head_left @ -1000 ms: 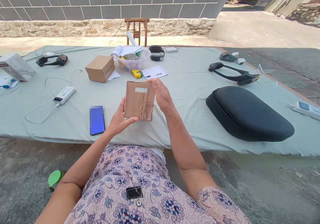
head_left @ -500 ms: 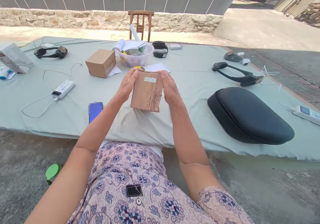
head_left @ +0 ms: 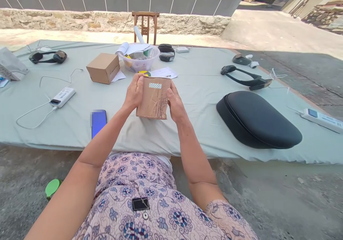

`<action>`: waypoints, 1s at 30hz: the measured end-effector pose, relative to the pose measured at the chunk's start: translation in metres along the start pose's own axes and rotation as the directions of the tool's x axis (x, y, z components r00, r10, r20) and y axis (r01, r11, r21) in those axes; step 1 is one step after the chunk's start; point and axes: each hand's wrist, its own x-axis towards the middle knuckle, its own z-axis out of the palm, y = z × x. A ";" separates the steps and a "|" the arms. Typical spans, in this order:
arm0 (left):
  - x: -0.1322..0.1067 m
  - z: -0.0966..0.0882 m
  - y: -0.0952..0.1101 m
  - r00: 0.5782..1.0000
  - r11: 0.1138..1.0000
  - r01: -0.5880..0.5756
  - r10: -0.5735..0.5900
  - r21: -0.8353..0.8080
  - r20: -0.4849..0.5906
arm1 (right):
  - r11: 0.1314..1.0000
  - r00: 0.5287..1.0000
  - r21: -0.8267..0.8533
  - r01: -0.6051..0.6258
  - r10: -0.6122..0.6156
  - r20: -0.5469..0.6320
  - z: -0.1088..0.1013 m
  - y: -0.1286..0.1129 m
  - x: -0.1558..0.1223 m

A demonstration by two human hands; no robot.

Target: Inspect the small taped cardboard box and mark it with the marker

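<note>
I hold a small brown cardboard box (head_left: 153, 99) with a white tape strip on its upper edge and crinkled clear tape on its face, raised above the near edge of the cloth-covered table (head_left: 198, 90). My left hand (head_left: 134, 91) grips its left side, fingers curled over the top corner. My right hand (head_left: 175, 104) presses against its right side, thumb on the front edge. A second, plain cardboard box (head_left: 103, 68) rests on the table behind and to the left.
A blue phone (head_left: 98, 121) lies left of my arms, beside a white power bank (head_left: 62, 96) with cable. A clear bowl (head_left: 139, 59) of items, papers and headsets sit further back. A black padded case (head_left: 258, 120) lies right. A wooden chair (head_left: 144, 23) stands behind.
My left hand shifted from the box's bottom left corner up to its left side and top corner. The box rose slightly and stays between both hands.
</note>
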 end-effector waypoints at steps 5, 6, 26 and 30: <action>-0.002 -0.007 -0.004 0.997 0.999 0.036 -0.037 -0.012 -0.064 | 0.992 0.993 0.080 -0.094 0.087 0.081 0.000 -0.007 -0.037; -0.003 -0.009 -0.006 0.995 0.999 0.037 -0.038 -0.016 -0.090 | 0.992 0.992 0.072 -0.100 0.094 0.086 0.002 -0.006 -0.045; -0.154 -0.041 -0.025 0.934 0.915 0.328 -0.352 -0.235 -0.068 | 0.991 0.984 -0.112 0.070 -0.087 -0.154 0.014 -0.010 -0.068; -0.149 -0.050 -0.027 0.938 0.914 0.347 -0.340 -0.209 0.070 | 0.983 0.991 -0.170 0.074 -0.091 -0.096 0.011 -0.017 -0.067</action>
